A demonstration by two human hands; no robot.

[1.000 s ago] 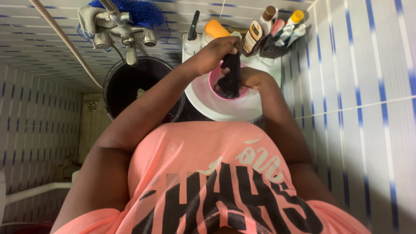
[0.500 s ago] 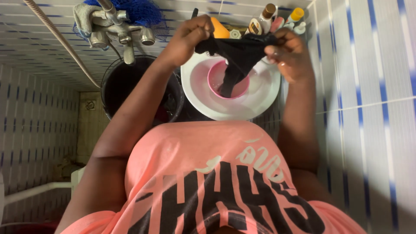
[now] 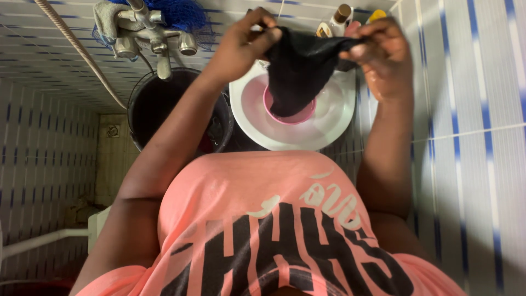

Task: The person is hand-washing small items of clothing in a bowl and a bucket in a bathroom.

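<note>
In the upper middle of the frame both hands hold a black garment stretched between them. The left hand pinches one top corner with fingers curled tight around the cloth, and the right hand, further toward the upper right, pinches the other corner between thumb and fingertips. The garment hangs down from the two grips, its lower end reaching into a small pink bowl that sits inside a white basin just below the hands. To the left of the basin stands a dark bucket, under a metal tap with a blue net sponge draped behind it at the top left. Bottles peek out above the garment at the top edge. The lower half of the frame is filled by the person's pink shirt.
</note>
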